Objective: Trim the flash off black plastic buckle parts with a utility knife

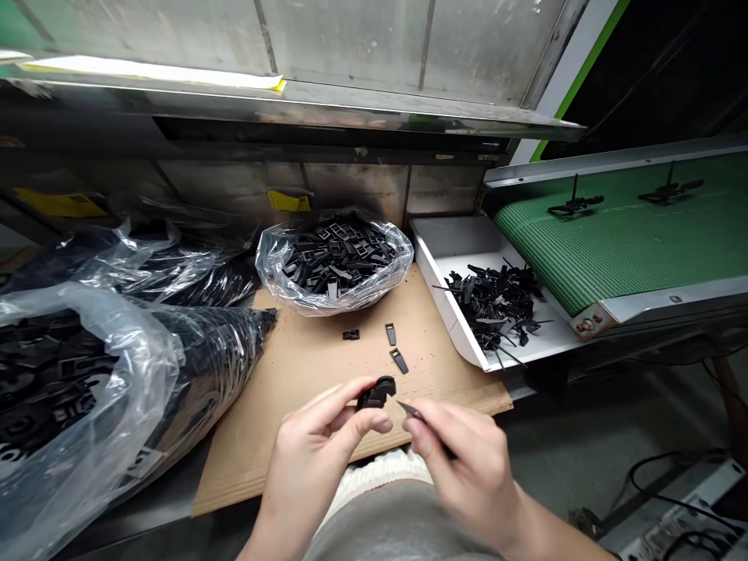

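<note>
My left hand [327,436] pinches a small black plastic part [375,393] with a curved, notched edge between thumb and fingers. Just to its right, my right hand [459,452] grips a thin, pointed knife blade [411,409]; its tip is close to the black part, with a narrow gap between them. Most of the knife is hidden in the fingers. Beyond my hands, a black clip-like piece [351,335] and two flat tapered black pieces, the upper one [391,334] and the lower one [399,360], lie on a cardboard sheet [315,358].
Behind stands a clear plastic bag [274,269] full of black tapered pieces. Larger bags of black parts, one open [157,351], crowd the left. At right, a white tray [435,292] holds tangled black parts beside a green conveyor belt [631,241] carrying two black pieces.
</note>
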A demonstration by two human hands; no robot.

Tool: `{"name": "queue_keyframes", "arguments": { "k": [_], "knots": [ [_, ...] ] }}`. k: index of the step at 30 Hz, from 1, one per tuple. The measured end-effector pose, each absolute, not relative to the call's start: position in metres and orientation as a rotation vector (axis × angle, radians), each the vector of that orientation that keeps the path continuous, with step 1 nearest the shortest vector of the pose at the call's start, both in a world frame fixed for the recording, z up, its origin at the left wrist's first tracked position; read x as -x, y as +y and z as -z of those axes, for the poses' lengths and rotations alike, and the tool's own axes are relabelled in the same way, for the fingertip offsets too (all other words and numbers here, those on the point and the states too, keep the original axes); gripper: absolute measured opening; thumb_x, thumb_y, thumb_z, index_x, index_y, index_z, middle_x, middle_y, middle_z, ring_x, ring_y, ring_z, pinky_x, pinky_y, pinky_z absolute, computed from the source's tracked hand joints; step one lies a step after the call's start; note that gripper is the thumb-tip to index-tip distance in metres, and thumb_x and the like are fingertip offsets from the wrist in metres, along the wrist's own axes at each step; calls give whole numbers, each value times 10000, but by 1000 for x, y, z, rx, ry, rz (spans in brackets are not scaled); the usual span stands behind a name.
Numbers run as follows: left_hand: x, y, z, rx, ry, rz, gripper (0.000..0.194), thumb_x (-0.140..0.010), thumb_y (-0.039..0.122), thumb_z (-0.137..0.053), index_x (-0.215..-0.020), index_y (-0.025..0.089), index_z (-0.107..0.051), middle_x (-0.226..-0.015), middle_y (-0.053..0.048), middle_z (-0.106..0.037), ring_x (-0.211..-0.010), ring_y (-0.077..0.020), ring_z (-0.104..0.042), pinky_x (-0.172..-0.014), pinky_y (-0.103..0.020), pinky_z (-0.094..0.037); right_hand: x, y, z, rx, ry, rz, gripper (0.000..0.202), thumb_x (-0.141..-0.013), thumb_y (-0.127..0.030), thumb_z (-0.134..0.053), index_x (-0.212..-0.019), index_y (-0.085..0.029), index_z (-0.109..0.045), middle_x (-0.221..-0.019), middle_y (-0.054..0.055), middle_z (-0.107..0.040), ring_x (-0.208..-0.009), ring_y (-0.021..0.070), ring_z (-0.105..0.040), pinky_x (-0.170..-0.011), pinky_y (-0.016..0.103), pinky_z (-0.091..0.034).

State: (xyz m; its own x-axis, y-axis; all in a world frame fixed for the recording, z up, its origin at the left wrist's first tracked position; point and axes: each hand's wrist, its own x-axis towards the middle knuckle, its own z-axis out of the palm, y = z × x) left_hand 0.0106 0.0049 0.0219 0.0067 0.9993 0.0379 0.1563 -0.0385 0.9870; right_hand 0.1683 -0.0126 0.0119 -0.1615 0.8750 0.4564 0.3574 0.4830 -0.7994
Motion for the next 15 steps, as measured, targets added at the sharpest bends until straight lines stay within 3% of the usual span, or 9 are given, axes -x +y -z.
{"name": "queue_keyframes", "arguments": {
  "k": [3, 7, 11, 15],
  "knots": [
    [-15, 4, -22, -1233, 1299, -1154, 189, -644, 205, -690, -829, 244, -694, -623, 51, -707, -555, -118, -658, -575, -145, -525, -158, -17, 2, 1045, -1803, -346, 263, -823, -46, -456, -1049, -121, -565, -751, 81, -661, -634, 155, -617, -596, 250, -500],
    [-18, 3, -23, -1207, 1306, -1150, 188, -647, 223, -688, -834, 215, -695, -574, 45, -697, -540, -119, -651, -577, -152, -527, -154, -14, 9, 1076, -1799, -290, 262, -834, -55, -448, -1071, -115, -543, -765, 85, -653, -647, 159, -614, -615, 257, -498],
    [-19, 3, -24, -1255, 1290, -1195, 169, -649, 180, -681, -808, 232, -704, -584, 58, -693, -528, -102, -636, -552, -140, -514, -155, -14, 2, 1145, -1768, -548, 184, -861, -99, -407, -877, -131, -587, -649, 41, -590, -562, 129, -557, -531, 232, -446],
    [-18, 3, -27, -1306, 1293, -1186, 177, -664, 154, -671, -792, 270, -708, -572, 76, -684, -545, -82, -632, -575, -116, -495, -162, -10, -6, 1136, -1791, -811, 237, -872, -134, -392, -708, -153, -561, -560, -2, -501, -505, 105, -487, -500, 226, -399]
  ]
}}
